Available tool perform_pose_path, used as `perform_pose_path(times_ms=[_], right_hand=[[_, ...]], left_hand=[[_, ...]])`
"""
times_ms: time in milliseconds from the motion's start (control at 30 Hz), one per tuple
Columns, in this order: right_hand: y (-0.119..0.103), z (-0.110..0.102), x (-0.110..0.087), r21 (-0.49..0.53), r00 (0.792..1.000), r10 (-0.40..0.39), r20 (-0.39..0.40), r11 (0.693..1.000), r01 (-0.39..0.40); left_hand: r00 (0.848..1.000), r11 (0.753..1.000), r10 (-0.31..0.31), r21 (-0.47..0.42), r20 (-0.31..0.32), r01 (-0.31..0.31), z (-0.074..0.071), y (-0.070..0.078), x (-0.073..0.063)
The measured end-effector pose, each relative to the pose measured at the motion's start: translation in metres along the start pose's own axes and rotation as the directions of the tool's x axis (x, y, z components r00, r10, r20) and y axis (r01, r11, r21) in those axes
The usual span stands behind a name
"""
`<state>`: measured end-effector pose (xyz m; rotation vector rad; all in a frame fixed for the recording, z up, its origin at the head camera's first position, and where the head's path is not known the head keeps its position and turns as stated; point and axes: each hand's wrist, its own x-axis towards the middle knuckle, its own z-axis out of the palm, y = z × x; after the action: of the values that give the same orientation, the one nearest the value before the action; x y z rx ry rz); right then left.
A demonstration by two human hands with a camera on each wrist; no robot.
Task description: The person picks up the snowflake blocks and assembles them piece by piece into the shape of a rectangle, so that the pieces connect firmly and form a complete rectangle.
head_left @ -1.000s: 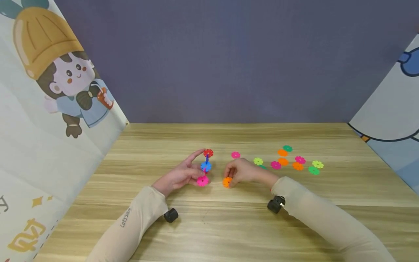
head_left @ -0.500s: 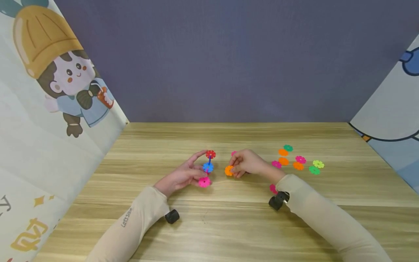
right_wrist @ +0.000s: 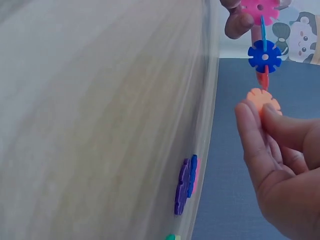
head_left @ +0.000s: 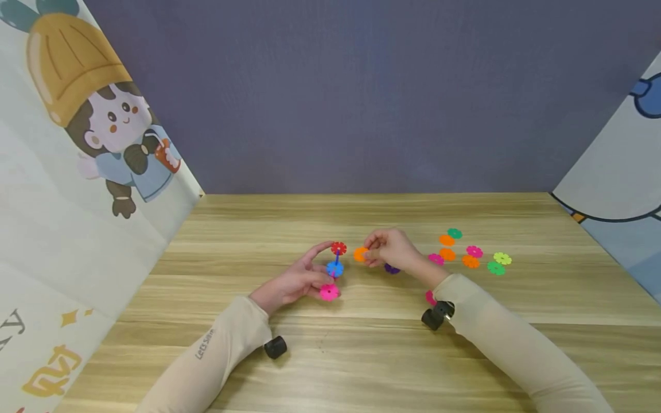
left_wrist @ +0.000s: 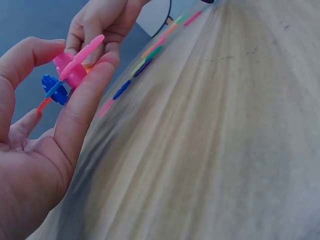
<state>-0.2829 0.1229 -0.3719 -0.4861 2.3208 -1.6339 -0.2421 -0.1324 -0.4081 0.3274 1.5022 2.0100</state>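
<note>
My left hand [head_left: 296,279] grips a chain of slotted plastic flower discs, thumb and fingers at its pink near end. A pink disc [head_left: 329,292], a blue disc [head_left: 334,269] and a red disc [head_left: 338,248] face up in it, with thin edge-on discs joining them. The left index finger reaches to the red disc. My right hand [head_left: 395,249] pinches an orange disc [head_left: 360,254] between thumb and fingers, just right of the red end. In the right wrist view, the orange disc [right_wrist: 258,96] lines up below the chain's red end [right_wrist: 265,77]; contact there I cannot tell.
Several loose discs lie flat on the wooden table [head_left: 361,355] to the right, among them an orange disc [head_left: 470,261], a yellow-green disc [head_left: 502,259] and a green disc [head_left: 496,268]. A purple disc [head_left: 392,268] shows under my right hand. A dark panel [head_left: 372,97] stands behind.
My right hand has carried the orange disc away from me, up toward the chain's red end. The left hand has shifted slightly right and nearer with the chain.
</note>
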Motion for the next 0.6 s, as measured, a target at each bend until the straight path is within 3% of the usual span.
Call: perform_pose_path(times_ms=[233,600], right_hand=[[-0.0023,0.0041,0.0002,-0.006,0.998,-0.046,-0.049,0.999,0.046],[0.0003,0.0067,0.0006,0.005,0.996,-0.084,-0.038,0.996,0.084]], left_hand=[[1.0,1.0,-0.022,0.003,-0.003,0.022,0.0027,-0.004,0.0003],[0.999,0.999,-0.038,0.005,0.006,0.038,0.0055,-0.0064,0.0006]])
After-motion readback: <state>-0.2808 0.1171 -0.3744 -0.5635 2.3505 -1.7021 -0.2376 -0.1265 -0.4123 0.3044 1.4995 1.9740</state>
